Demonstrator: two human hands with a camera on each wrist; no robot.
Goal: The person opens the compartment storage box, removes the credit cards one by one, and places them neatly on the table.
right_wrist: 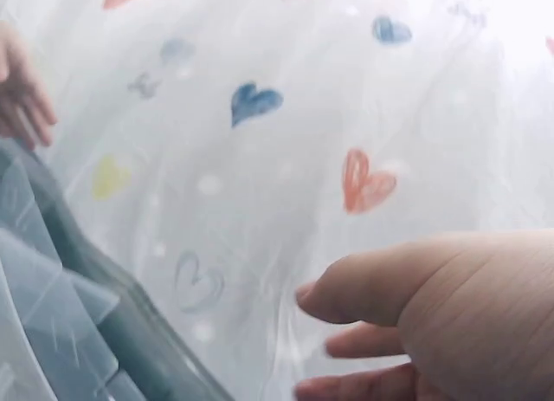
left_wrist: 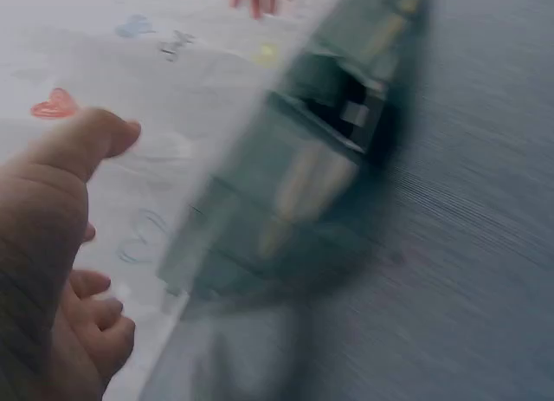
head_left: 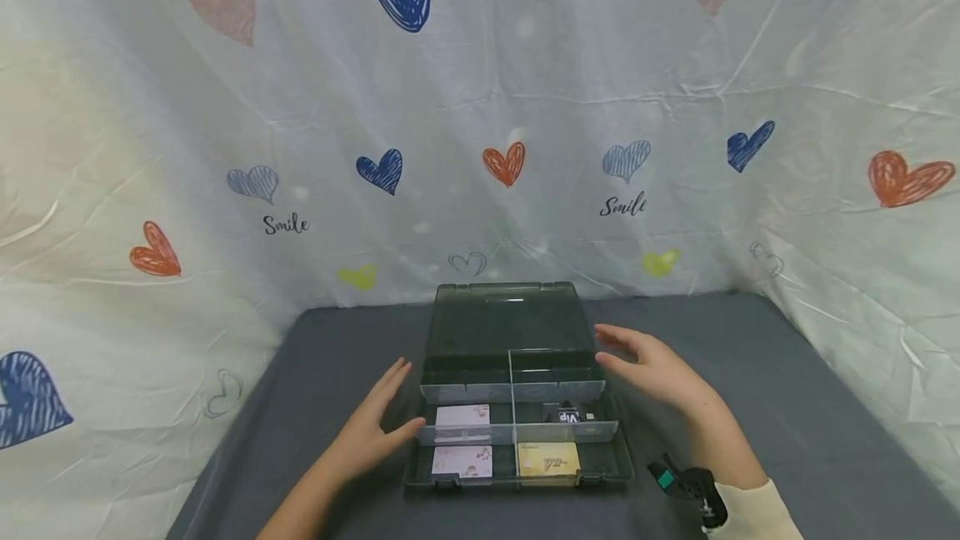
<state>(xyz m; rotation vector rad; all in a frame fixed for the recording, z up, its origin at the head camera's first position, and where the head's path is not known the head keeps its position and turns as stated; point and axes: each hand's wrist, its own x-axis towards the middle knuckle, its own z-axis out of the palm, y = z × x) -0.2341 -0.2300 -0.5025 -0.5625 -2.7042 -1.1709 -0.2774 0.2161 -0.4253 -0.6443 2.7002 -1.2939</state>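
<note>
A translucent dark green divided box (head_left: 624, 461) sits on the table with its lid (head_left: 506, 319) raised at the back. Two pale pink cards lie in its left compartments, the upper card (head_left: 462, 415) behind the lower card (head_left: 462, 462). Front right holds a yellow card (head_left: 548, 458); behind it is a black card (head_left: 569, 414) marked "Vip". My left hand (head_left: 367, 433) is beside the box's left side, fingers extended, thumb near the edge. Over on the right, my right hand (head_left: 651, 367) hovers near the lid with fingers spread, holding nothing. The left wrist view shows the box (left_wrist: 242, 236) blurred.
A dark grey cloth covers the table (head_left: 352, 340). Behind it hangs a white curtain (head_left: 495, 48) printed with hearts and the word "Smile". A black strap (head_left: 693, 490) with a green patch is on my right wrist.
</note>
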